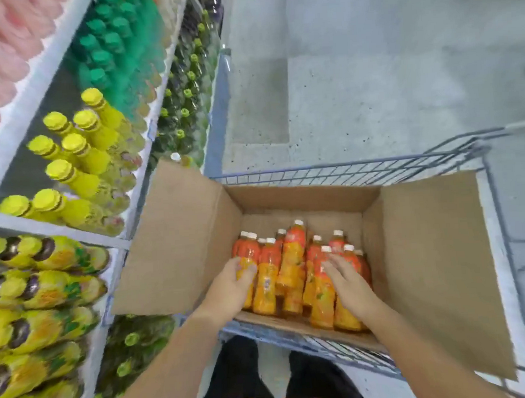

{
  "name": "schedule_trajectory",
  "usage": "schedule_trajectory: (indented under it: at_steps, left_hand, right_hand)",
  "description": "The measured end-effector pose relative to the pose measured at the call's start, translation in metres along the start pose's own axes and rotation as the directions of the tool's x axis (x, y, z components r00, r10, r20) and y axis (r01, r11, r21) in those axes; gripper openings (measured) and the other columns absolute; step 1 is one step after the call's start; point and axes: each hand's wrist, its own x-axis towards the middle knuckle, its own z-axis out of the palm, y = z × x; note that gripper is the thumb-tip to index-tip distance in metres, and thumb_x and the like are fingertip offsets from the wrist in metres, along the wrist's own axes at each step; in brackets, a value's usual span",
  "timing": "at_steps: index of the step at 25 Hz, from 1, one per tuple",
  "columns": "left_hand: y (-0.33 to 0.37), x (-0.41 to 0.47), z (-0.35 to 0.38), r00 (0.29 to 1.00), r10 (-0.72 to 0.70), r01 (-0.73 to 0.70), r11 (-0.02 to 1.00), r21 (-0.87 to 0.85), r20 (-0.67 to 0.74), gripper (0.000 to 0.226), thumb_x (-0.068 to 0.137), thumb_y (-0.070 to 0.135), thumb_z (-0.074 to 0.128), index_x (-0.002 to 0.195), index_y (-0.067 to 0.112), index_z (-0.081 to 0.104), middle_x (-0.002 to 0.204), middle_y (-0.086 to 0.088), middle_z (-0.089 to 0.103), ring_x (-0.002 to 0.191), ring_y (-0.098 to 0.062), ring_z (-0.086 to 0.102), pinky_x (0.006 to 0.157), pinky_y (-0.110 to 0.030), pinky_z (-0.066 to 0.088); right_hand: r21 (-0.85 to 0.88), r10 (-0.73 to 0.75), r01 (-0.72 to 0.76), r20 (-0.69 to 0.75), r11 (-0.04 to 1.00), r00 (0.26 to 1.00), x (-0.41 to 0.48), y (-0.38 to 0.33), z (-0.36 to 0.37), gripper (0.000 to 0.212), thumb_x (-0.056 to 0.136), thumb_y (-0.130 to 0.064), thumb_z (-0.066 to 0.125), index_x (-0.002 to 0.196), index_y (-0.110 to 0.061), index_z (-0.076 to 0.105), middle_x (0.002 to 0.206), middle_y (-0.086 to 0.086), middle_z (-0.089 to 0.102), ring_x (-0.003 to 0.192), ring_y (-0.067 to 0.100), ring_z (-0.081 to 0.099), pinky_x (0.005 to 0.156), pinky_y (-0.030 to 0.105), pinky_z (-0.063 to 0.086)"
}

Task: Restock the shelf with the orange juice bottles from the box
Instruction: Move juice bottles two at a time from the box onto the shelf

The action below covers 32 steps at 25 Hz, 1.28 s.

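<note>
An open cardboard box sits in a wire shopping cart. Several orange juice bottles with white caps stand packed in its near half. My left hand curls its fingers round the leftmost bottle, thumb and fingertips on its orange body. My right hand lies with spread, fairly straight fingers on top of the bottles at the right. The shelf stands to my left.
The shelf unit carries yellow-capped bottles, green-capped bottles and yellow labelled bottles lower down. The blue wire cart surrounds the box, whose flaps stand wide to both sides. Grey tiled floor stretches ahead.
</note>
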Motion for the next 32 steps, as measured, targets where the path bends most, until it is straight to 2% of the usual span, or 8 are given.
schedule_trajectory:
  at_steps: [5,9,12,15,21,27,29,32]
  left_hand:
    - [-0.007,0.048,0.039,0.972,-0.061,0.02,0.984,0.178,0.227,0.066,0.101,0.052,0.047,0.156,0.02,0.03,0.155,0.001,0.041,0.133,-0.017,0.047,0.11,-0.035,0.04]
    - [-0.017,0.086,0.071,0.951,-0.06,-0.024,0.963,0.267,0.302,0.066,0.101,0.054,0.045,0.156,0.022,0.03,0.157,0.003,0.04,0.141,-0.02,0.043,0.114,-0.039,0.038]
    - [-0.026,0.122,0.092,0.944,-0.042,-0.079,0.935,0.346,0.328,0.064,0.102,0.051,0.043,0.157,0.02,0.029,0.159,-0.001,0.039,0.144,-0.023,0.04,0.117,-0.041,0.034]
    - [-0.029,0.154,0.111,0.943,0.002,-0.138,0.914,0.383,0.334,0.059,0.103,0.043,0.045,0.155,0.018,0.031,0.156,-0.003,0.042,0.142,-0.025,0.042,0.116,-0.041,0.035]
    - [-0.031,0.205,0.135,0.947,-0.039,-0.131,0.86,0.494,0.318,0.049,0.101,0.032,0.053,0.143,0.016,0.036,0.124,-0.009,0.061,0.107,-0.031,0.064,0.092,-0.048,0.054]
    - [-0.029,0.215,0.156,0.977,-0.068,-0.065,0.808,0.586,0.201,0.03,0.092,0.036,0.066,0.101,0.007,0.067,0.103,-0.013,0.069,0.086,-0.03,0.067,0.068,-0.035,0.051]
    - [-0.022,0.211,0.165,0.981,-0.101,-0.01,0.83,0.558,0.168,0.038,0.091,0.039,0.069,0.109,0.005,0.066,0.113,-0.015,0.067,0.094,-0.031,0.066,0.073,-0.035,0.052]
    - [-0.016,0.213,0.174,0.978,-0.178,0.109,0.879,0.465,0.106,0.068,0.087,0.034,0.076,0.138,0.003,0.043,0.137,-0.017,0.054,0.122,-0.037,0.057,0.097,-0.042,0.051]
  right_hand:
    - [0.122,0.211,-0.197,-0.118,0.973,0.97,0.001,0.051,0.012,0.049,0.104,-0.031,0.047,0.15,-0.013,0.04,0.147,0.0,0.046,0.127,0.006,0.042,0.102,0.018,0.026]
    - [0.141,0.293,-0.265,-0.244,0.954,0.925,0.01,0.083,0.012,0.054,0.103,-0.036,0.048,0.151,-0.014,0.038,0.15,-0.001,0.043,0.136,0.016,0.042,0.108,0.026,0.028]
    - [0.16,0.361,-0.328,-0.269,0.931,0.893,0.023,0.098,0.013,0.054,0.103,-0.04,0.048,0.151,-0.018,0.035,0.13,-0.008,0.042,0.124,0.014,0.044,0.108,0.032,0.033]
    - [0.131,0.404,-0.383,-0.281,0.915,0.87,0.045,0.113,0.016,0.056,0.1,-0.046,0.049,0.149,-0.021,0.036,0.143,0.001,0.05,0.131,0.024,0.049,0.113,0.045,0.038]
    - [0.117,0.506,-0.494,-0.275,0.861,0.817,0.078,0.139,0.011,0.063,0.101,-0.042,0.049,0.153,-0.011,0.032,0.152,0.013,0.045,0.137,0.032,0.046,0.113,0.047,0.038]
    - [0.272,0.574,-0.52,-0.186,0.81,0.797,0.084,0.153,0.01,0.072,0.091,-0.049,0.064,0.15,-0.017,0.038,0.143,0.009,0.053,0.126,0.031,0.056,0.105,0.051,0.047]
    - [0.288,0.594,-0.535,-0.179,0.794,0.785,0.088,0.155,0.011,0.075,0.088,-0.052,0.067,0.149,-0.018,0.04,0.142,0.008,0.054,0.124,0.031,0.057,0.103,0.052,0.048]
    - [0.317,0.618,-0.55,-0.176,0.773,0.767,0.093,0.158,0.014,0.07,0.083,-0.053,0.072,0.14,-0.018,0.051,0.132,0.009,0.061,0.116,0.032,0.061,0.101,0.053,0.05]
